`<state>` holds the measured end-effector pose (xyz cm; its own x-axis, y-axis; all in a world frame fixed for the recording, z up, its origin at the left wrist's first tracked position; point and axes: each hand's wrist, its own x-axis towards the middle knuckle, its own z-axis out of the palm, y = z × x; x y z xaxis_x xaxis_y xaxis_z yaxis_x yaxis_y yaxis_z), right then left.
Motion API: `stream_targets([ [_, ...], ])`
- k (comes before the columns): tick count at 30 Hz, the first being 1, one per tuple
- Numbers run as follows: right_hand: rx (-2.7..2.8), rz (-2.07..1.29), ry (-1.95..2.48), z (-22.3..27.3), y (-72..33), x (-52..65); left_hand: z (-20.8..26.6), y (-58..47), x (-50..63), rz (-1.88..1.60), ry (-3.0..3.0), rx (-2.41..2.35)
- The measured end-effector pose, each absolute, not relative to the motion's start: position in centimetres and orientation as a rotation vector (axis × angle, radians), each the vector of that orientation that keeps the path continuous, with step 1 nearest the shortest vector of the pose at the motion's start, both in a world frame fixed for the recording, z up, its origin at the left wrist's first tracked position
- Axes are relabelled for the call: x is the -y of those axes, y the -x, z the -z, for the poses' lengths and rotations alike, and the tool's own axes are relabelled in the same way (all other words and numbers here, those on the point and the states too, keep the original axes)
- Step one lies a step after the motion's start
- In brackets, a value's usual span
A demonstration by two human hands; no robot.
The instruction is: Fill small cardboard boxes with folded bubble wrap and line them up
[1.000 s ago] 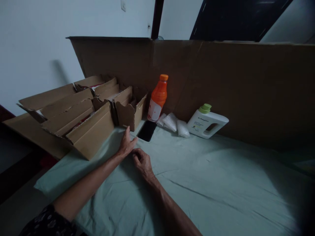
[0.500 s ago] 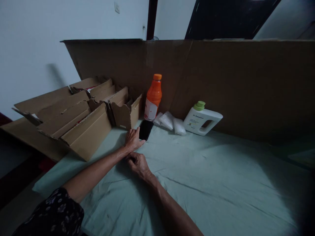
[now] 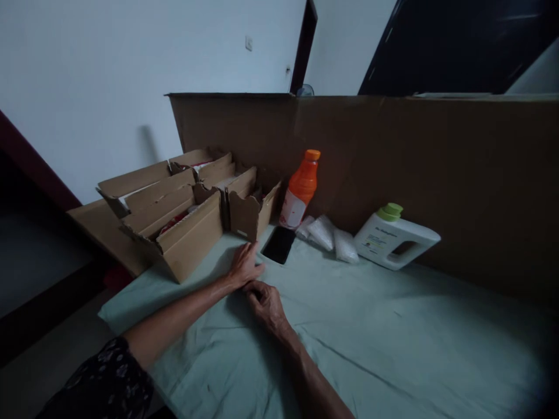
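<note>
Indoors, green cloth [image 3: 384, 343] lies beneath the left hand [image 3: 244, 266], pale wall [image 3: 96, 75] beyond

one phone [image 3: 279, 244], one bottle [image 3: 301, 187], one jug [image 3: 381, 238], three whitish packets [image 3: 322, 234].

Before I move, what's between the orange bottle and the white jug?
In the head view, a row of small whitish packets lies on the green cloth between the orange bottle and the white jug.

Boxes [image 3: 200, 240] left, open cloth [image 3: 371, 331] right
</note>
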<state>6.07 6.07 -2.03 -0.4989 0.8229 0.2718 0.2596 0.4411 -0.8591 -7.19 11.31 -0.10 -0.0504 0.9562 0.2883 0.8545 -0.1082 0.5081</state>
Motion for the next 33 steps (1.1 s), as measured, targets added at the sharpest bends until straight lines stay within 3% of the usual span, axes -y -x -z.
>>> stream_targets([
  [10,1.983,-1.027,0.941,2.3,-6.2,-6.4,1.4,18.5,-5.8,-1.171,-1.824,-2.024],
  [23,1.998,-1.019,0.944,1.9,-6.3,-6.3,-0.8,9.9,-10.2,-1.125,-2.036,-1.707],
  [33,1.997,-1.035,0.971,2.0,-6.2,-5.9,1.5,9.6,-13.2,-1.162,-1.862,-1.826],
])
